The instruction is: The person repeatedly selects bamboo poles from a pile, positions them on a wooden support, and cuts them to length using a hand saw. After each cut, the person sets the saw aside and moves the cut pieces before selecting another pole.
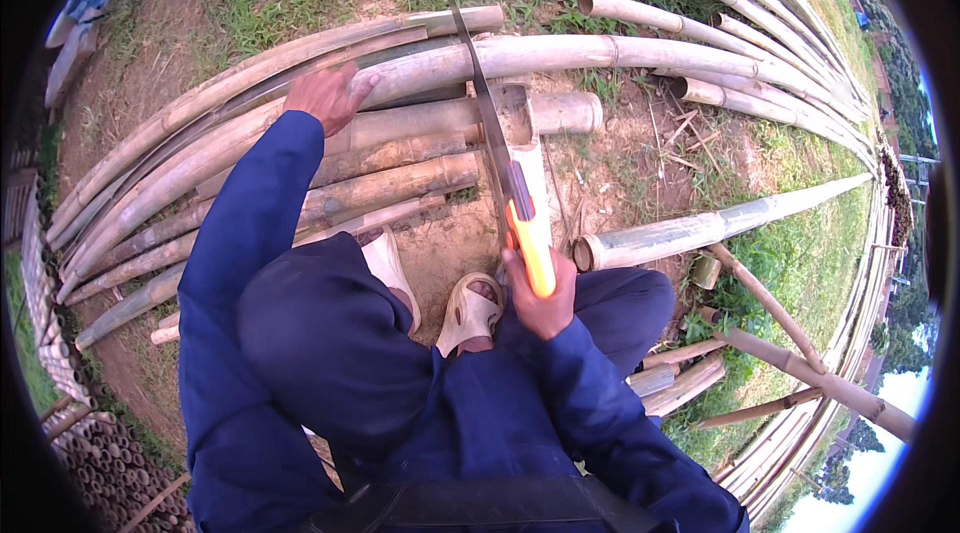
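Gripping an orange saw handle point(536, 255), right fingers point(563, 285) half-hidden; left fingers point(328, 86) clasping bamboo point(560, 52), tips unseen.

At upper centre, a bamboo pole point(560, 52) is crossed by a saw point(492, 130), with other poles point(400, 179) spread left and upper right.

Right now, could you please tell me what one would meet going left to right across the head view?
A pile of round brown bamboo lengths, the bare left hand, an orange-handled metal handsaw gripped in the bare right hand, a straight, hollow-ended pale bamboo pole.
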Demonstrator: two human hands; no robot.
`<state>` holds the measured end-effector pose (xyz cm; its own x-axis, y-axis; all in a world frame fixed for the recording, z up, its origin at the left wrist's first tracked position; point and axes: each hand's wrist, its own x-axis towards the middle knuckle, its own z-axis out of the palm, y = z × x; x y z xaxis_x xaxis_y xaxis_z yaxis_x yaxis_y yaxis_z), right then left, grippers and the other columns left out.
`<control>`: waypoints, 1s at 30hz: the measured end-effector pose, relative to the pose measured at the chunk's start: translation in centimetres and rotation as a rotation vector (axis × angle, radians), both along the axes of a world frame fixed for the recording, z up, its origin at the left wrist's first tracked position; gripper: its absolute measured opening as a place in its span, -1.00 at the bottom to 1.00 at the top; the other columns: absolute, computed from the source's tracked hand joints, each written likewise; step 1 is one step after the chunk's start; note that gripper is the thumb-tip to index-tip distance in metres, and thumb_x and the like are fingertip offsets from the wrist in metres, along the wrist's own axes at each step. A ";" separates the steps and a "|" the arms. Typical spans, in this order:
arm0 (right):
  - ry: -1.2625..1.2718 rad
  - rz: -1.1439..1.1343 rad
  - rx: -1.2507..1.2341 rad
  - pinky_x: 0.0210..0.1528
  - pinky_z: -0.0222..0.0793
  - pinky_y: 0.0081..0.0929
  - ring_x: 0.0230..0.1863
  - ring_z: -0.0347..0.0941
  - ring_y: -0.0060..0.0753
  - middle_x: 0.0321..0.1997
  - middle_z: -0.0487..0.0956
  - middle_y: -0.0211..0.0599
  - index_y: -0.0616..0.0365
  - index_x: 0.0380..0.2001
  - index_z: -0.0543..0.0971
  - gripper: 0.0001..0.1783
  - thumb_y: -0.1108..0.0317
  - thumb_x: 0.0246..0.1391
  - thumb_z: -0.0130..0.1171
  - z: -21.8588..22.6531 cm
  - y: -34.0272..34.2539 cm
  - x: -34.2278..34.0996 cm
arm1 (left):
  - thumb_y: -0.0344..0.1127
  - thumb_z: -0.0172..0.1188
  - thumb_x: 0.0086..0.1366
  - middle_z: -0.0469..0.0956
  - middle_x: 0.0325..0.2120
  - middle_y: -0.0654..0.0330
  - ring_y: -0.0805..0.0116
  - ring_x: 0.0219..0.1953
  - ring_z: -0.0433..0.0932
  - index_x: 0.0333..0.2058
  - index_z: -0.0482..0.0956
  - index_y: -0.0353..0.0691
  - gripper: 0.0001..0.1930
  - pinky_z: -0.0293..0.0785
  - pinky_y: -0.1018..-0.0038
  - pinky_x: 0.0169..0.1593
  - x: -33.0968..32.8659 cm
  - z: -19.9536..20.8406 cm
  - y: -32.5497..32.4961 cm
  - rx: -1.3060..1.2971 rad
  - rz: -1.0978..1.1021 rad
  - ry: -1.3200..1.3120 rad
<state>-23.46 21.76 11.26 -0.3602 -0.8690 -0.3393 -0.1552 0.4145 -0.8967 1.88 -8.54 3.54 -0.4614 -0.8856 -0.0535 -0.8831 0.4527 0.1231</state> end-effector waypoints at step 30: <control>0.185 0.108 -0.072 -0.19 0.53 -0.44 -0.33 0.63 -0.44 -0.32 0.71 -0.15 0.41 -0.15 0.64 -0.80 0.52 0.19 0.27 0.2 10.5 -0.8 | 0.35 -0.23 0.48 0.64 -0.45 -0.12 -0.14 -0.26 0.64 -0.13 0.60 -0.23 -0.29 0.50 -0.03 -0.11 0.2 0.0 -0.1 0.057 -0.008 0.117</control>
